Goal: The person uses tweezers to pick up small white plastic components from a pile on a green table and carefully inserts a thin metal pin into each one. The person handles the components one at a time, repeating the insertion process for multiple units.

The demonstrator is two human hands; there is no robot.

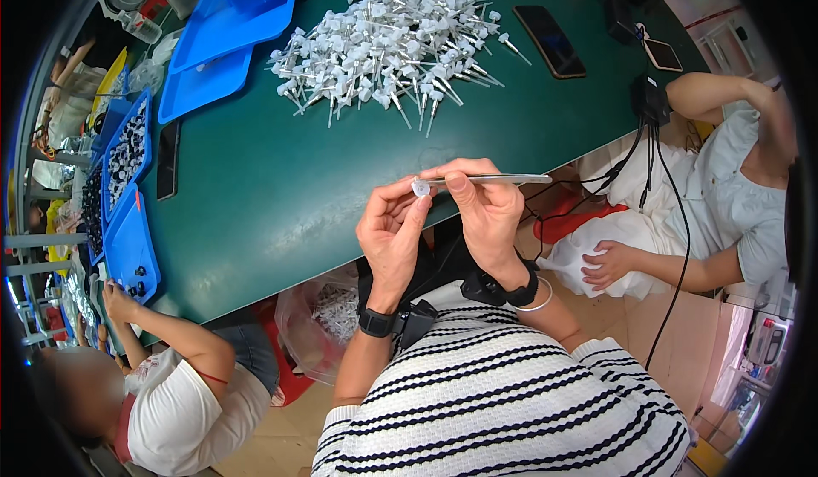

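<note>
Hands (pixel 389 231) pinch piece (pixel 421 189) (left), tool (pixel 520 179) (right).

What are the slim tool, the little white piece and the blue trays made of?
Slim tool: probably metal, smooth and silvery with a sheen. Little white piece: perhaps plastic, pale and slightly translucent, but too small for certainty. Blue trays: likely moulded plastic, evenly coloured with raised rims.

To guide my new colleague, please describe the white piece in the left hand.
Start at the green table. By its near edge, the left hand pinches this small white piece beside a thin metal tool; unlike the white parts heaped beyond, it is held.
</note>
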